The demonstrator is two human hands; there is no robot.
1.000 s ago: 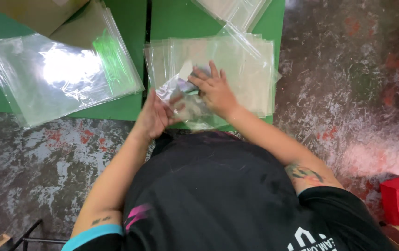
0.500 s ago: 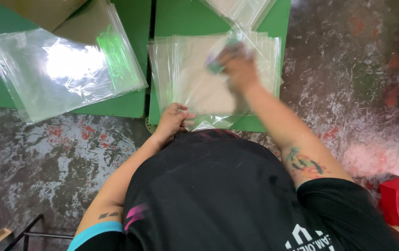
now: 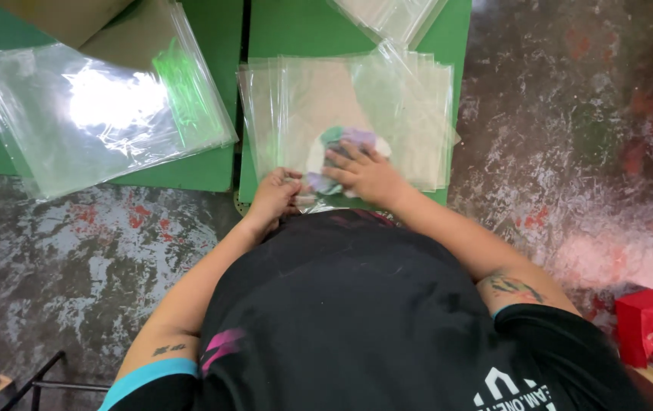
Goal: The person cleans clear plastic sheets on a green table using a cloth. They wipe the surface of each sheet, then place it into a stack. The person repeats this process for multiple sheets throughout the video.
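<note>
Mottled grey concrete floor (image 3: 585, 129), streaked with white and red, fills the view around two green tables (image 3: 296, 30) set side by side with a narrow gap between them. On the left table lies a loose heap of clear plastic bags (image 3: 98, 114), shining under the light, partly over a sheet of brown cardboard (image 3: 68, 15). On the right table a neater stack of clear bags (image 3: 410, 106) sits squarely, with more bags (image 3: 395, 15) at the far edge. A red box (image 3: 646, 323) stands on the floor at the lower right, well apart from the tables.

At the near edge of the right table, on top of the stack, lies a small pale bundle (image 3: 353, 141) with green and purple patches; what it is cannot be made out. The right hand (image 3: 364, 171) lies flat on it, fingers spread and pressing down. The left hand (image 3: 277, 194) sits just beside it, fingers curled together, pinching the near edge of the top bag (image 3: 307, 199).
</note>
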